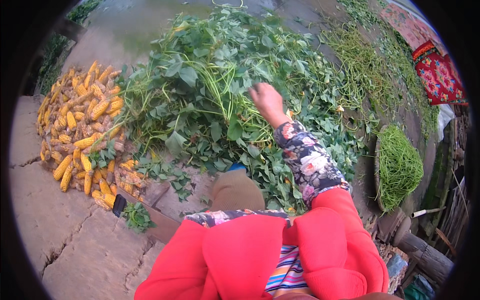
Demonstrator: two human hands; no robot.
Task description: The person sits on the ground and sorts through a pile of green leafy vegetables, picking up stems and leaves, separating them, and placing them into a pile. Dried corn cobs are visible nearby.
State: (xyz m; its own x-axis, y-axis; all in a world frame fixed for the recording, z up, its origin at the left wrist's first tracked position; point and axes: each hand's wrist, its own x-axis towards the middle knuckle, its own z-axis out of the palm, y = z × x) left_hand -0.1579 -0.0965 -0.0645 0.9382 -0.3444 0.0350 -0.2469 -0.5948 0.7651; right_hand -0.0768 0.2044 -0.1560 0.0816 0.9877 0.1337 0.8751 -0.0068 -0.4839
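Note:
My right hand [267, 101], in a floral sleeve cuff, is over a large heap of leafy green vines [187, 77], which look like sweet potato vines. Its fingers are curled and slightly blurred, so whether a stem lies between them is unclear. Long pale-green stems [225, 90] fan out just left of the fingers. My left hand is out of view; its floral sleeve [240, 216] crosses in front of me and disappears behind the red jacket. Below the heap's near edge is my bent knee [238, 189] in brown ribbed cloth.
Yellow corn cobs [80, 127] are piled at the left on cracked concrete [90, 243]. A shallow basket of green stems [399, 168] stands at the right. Beyond it are scattered stems [367, 71] and a red floral cloth [440, 77]. A wooden post [423, 255] lies lower right.

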